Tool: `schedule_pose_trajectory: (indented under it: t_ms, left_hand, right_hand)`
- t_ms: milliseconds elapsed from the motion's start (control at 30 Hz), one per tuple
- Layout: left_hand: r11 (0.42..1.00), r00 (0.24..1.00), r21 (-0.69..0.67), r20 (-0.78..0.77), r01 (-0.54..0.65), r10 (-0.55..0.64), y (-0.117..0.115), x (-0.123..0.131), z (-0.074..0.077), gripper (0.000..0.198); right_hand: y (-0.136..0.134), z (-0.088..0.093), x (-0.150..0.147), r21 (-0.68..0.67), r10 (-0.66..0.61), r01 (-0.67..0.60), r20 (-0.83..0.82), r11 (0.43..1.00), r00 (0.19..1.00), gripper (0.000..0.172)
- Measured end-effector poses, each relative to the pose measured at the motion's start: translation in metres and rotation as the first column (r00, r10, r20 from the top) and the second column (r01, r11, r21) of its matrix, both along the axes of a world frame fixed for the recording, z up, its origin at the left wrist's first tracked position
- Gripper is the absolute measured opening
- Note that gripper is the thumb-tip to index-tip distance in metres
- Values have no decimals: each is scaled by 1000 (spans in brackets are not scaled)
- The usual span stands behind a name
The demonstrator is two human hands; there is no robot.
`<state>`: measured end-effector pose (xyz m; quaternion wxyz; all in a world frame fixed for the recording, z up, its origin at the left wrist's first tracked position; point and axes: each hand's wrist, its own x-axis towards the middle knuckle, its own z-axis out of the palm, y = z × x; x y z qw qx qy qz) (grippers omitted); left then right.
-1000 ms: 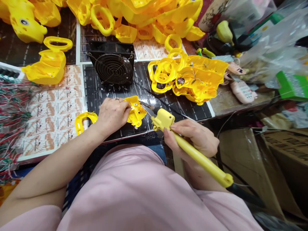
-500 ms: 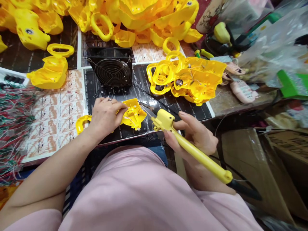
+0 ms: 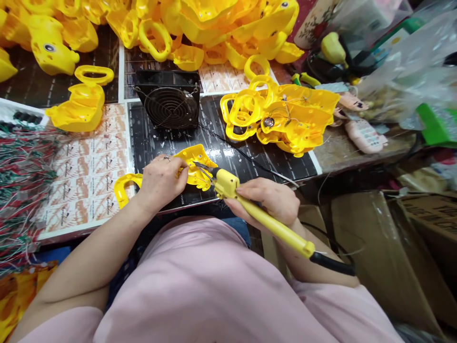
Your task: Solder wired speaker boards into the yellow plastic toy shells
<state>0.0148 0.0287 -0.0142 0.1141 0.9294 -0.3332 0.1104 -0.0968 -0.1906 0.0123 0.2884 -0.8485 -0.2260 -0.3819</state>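
Note:
My right hand (image 3: 267, 200) is wrapped round the yellow handle of a soldering iron (image 3: 264, 216), its metal tip pointing left over a yellow plastic toy shell (image 3: 196, 178). The shell lies open side up near the table's front edge. My left hand (image 3: 162, 183) is closed at the shell's left side, thumb and forefinger pinched together; whatever they pinch is hidden by the fingers. A yellow ring handle (image 3: 124, 188) sticks out to the left behind my left wrist. Whether the iron's tip touches the shell I cannot tell.
A black fan (image 3: 169, 102) stands behind the shell. To its right lie wired yellow shells (image 3: 296, 119); a large heap of yellow toy parts (image 3: 214, 28) fills the back. Bundled red and green wires (image 3: 26, 190) are at left, cardboard boxes (image 3: 371, 247) at lower right.
The soldering iron in my right hand has moved left, bringing its tip from beside the shell to over it. My left hand stays at the shell's left side.

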Motion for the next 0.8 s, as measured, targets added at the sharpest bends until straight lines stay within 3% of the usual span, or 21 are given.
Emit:
schedule_pose_trajectory:
  t_ms: [600,800]
  left_hand:
    - [965,977,245,-166,-90,133,-15,1,19,27]
    - [959,976,266,-162,-96,142,-14,0,17,29]
  right_hand:
    - [1,9,10,-191,106,-111,-35,975,994,18]
    - [-5,18,4,-99,-12,14,18,995,1000,19]
